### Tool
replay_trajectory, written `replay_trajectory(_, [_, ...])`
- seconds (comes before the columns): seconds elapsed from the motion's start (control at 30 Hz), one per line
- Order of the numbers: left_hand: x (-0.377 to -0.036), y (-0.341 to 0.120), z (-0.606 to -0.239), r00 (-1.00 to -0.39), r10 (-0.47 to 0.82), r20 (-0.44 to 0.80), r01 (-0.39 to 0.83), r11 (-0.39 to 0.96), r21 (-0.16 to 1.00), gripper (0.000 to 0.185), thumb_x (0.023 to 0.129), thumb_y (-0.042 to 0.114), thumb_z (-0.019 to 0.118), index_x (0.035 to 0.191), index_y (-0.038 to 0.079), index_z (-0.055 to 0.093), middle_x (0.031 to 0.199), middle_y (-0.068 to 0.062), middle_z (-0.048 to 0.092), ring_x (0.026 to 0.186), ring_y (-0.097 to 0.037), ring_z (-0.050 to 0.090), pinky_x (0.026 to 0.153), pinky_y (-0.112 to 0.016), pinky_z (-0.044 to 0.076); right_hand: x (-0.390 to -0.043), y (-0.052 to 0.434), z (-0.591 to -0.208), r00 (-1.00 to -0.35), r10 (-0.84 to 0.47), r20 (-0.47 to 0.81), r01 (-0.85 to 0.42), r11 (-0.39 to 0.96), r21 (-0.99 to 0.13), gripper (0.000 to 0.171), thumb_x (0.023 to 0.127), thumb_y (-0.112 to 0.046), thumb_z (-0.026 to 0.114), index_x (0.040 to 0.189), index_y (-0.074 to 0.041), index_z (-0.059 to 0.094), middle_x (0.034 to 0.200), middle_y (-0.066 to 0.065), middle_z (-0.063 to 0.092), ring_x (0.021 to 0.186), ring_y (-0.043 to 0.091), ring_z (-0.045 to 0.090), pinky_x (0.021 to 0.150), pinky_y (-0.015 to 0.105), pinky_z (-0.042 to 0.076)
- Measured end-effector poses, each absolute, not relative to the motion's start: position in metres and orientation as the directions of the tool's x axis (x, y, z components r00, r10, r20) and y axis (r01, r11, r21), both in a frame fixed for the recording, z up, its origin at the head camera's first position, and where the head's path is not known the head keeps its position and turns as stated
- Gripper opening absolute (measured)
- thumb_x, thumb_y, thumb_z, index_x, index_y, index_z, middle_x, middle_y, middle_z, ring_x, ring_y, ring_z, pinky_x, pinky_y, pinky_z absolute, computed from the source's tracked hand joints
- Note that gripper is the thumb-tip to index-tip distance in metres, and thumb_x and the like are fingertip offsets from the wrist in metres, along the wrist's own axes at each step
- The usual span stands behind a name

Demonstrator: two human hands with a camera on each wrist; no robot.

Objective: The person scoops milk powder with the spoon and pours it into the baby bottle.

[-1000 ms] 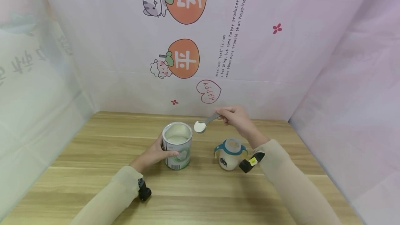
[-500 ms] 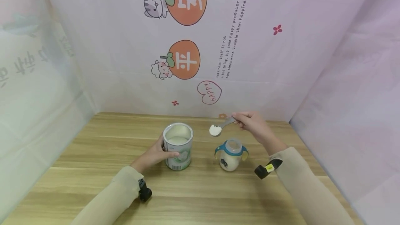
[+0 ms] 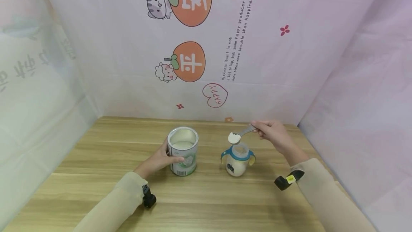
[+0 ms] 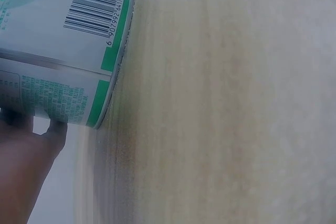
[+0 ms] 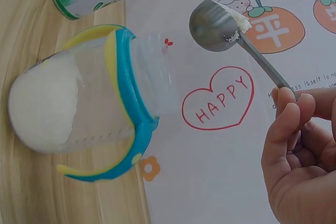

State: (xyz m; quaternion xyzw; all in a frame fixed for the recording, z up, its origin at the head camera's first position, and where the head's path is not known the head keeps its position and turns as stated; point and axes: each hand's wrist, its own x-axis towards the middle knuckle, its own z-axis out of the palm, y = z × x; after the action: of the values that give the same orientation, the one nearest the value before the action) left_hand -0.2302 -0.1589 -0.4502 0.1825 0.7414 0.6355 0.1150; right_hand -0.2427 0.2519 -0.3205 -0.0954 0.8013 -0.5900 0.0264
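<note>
My left hand [image 3: 162,160] grips the side of an open milk powder can [image 3: 190,156], its thumb across the front; the can stands upright on the table. Pale powder [image 3: 182,145] shows inside it. My right hand [image 3: 273,134] pinches the handle end of a grey measuring spoon [image 5: 215,27]. White powder [image 3: 234,138] fills the spoon's bowl, which is close above the open mouth of a baby bottle [image 3: 235,168]. That bottle is clear, with a blue and yellow two-handled collar [image 5: 128,77], and white contents [image 5: 44,103] lie in its lower part.
The wood-grain table [image 3: 193,207] ends at a printed white cloth backdrop [image 3: 257,99]. White cloth also hangs at the left and right sides. The can stands to the left of the bottle, with a strip of table between them.
My right hand has moved to the right with the loaded spoon, from beside the can to over the bottle's mouth. The left hand and can have stayed in place.
</note>
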Motion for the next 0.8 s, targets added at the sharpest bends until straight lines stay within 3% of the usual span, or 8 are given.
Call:
replay_trajectory(0.43, [-0.229, -0.159, -0.45, -0.912, 0.407, 0.047, 0.113, 0.14, 0.984, 0.106, 0.085, 0.025, 0.082, 0.161, 0.03, 0.007, 0.153, -0.014, 0.037, 0.141, -0.037, 0.032, 0.113, -0.064, 0.022, -0.239, 0.271, -0.331, -0.985, -0.15, 0.081, -0.125, 0.317, -0.94, 0.047, 0.099, -0.029, 0.065, 0.114, 0.016, 0.066, 0.076, -0.005, 0.065, 0.069, 0.005, 0.053, 0.066, 0.021, 0.054])
replay_trajectory(0.8, [-0.226, -0.158, -0.447, -0.913, 0.404, 0.052, 0.12, 0.146, 0.982, 0.106, 0.085, 0.025, 0.082, 0.161, 0.029, 0.008, 0.154, -0.013, 0.036, 0.142, -0.037, 0.032, 0.114, -0.062, 0.023, -0.232, 0.273, -0.338, -0.986, -0.132, 0.099, -0.146, 0.428, -0.892, 0.045, 0.1, -0.031, 0.064, 0.118, 0.009, 0.069, 0.078, -0.004, 0.067, 0.07, 0.006, 0.054, 0.067, 0.024, 0.053])
